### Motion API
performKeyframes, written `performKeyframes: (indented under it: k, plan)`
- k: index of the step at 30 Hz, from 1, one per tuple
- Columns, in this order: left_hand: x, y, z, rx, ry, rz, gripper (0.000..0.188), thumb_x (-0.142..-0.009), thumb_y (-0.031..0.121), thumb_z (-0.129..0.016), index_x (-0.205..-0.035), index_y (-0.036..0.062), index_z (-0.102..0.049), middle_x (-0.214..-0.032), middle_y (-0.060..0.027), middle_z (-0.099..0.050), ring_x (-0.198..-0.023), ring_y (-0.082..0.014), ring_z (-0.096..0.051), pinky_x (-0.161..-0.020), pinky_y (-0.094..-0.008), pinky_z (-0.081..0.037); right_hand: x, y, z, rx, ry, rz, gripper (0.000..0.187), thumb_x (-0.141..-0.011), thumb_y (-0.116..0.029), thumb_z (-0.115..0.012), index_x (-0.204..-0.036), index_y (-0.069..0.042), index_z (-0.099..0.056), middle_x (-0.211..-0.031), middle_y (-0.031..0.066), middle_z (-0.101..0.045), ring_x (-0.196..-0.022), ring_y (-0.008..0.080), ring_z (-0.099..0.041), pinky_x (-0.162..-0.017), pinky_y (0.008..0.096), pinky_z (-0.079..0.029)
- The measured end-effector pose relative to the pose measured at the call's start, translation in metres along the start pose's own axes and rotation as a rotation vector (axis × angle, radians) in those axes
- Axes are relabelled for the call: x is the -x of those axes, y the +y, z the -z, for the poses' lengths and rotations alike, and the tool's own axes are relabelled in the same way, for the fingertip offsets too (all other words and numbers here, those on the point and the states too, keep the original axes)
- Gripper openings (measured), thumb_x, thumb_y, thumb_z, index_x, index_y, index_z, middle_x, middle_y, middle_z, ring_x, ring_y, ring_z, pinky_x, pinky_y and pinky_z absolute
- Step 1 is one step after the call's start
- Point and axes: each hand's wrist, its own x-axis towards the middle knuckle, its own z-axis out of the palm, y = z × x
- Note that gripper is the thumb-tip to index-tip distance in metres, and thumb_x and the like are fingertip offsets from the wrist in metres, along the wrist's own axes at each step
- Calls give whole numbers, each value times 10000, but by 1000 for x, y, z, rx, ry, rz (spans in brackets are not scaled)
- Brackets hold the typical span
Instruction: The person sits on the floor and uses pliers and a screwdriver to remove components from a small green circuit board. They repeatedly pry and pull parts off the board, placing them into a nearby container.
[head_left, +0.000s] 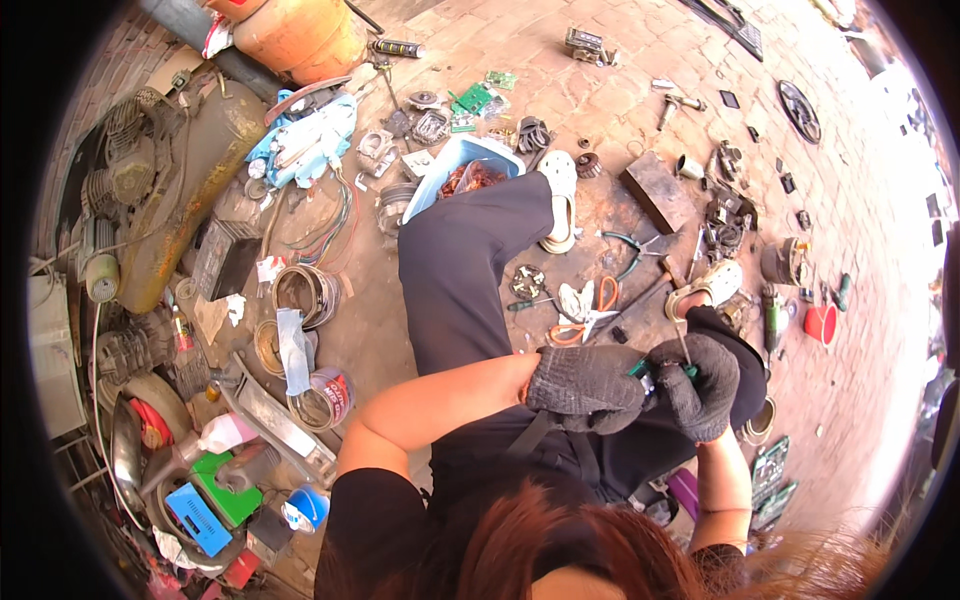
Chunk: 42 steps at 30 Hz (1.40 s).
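Note:
My left hand, in a dark grey knit glove, is closed round a small green piece over my lap. Its fingers hide most of that piece, so its kind does not show. Close beside it, my gloved right hand is curled round a tool with a thin metal shaft and a bit of green at its base. On the ground beyond lie orange-handled scissors, a green-handled screwdriver, and pliers with teal handles.
Between my feet sits a metal block, with a hammer farther off. A light blue tub of reddish scrap stands by my left leg. Motor parts and a rusty tank crowd the left; a red cup is at right.

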Motion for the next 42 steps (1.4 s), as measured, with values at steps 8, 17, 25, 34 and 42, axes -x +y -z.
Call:
performKeyframes:
  k: [8,17,25,34,42]
  plan:
    - [-9,46,-39,-200,232,-60,323,-915,307,-568,-1108,68,-467,-697,-23,-557,-509,-89,-497,-433,-204,-383,-6,25,-26,-324,722,-35,243,-863,-225,-659,-974,-12,-623,-663,32,-576,-552,114,-509,-524,230,-391]
    - [39,116,-11,-505,651,-498,250,-946,214,-539,-1093,20,-477,-658,-51,-577,-479,-107,-520,-417,-227,-377,-21,51,-20,-901,778,-339,275,-981,-275,-531,-1076,-21,-576,-559,-41,-382,-439,49,-321,-403,207,-246]
    - [48,269,190,-670,1362,-345,347,-901,300,-629,-1024,-22,-600,-522,-13,-486,-358,-100,-385,-337,-249,-279,-34,134,17,-838,833,-477,304,-983,-258,-499,-1059,22,-590,-574,-59,-394,-423,20,-275,-385,188,-209]
    - [-17,323,502,-1859,1215,746,392,-802,280,-620,-1183,187,-641,-1183,-149,-604,-1108,-317,-585,-941,-391,-460,-24,207,35,394,710,-521,264,-959,-235,-522,-1111,-25,-574,-811,30,-505,-657,97,-450,-594,249,-371]
    - [-28,316,592,-2141,859,949,355,-881,132,-511,-1208,227,-610,-1187,-98,-598,-1104,-298,-586,-909,-397,-474,-60,232,26,-125,780,-950,263,-953,-260,-531,-1084,-36,-576,-736,1,-476,-587,77,-419,-536,232,-329]
